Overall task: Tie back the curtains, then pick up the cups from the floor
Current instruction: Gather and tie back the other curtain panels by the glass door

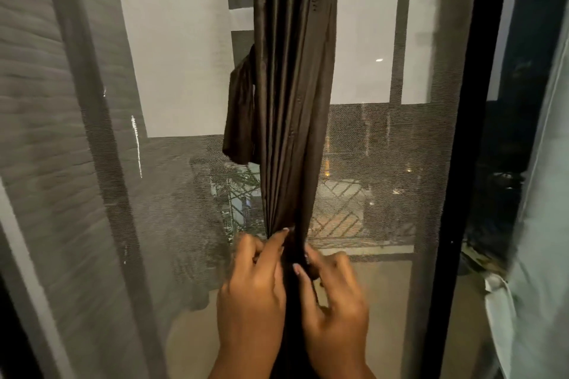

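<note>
Head view shows us a dark curtain [292,95] gathered into a narrow bunch, hanging mid-frame before a mesh screen [385,178]. Our left hand [252,295] and right hand [335,295] both pinch the bunch low down, each grip clamped on its folds. We see a fabric strip [238,114] dangling at the curtain's left.

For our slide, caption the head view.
Both hands gather the dark curtain into a bunch before a mesh screen.
</note>
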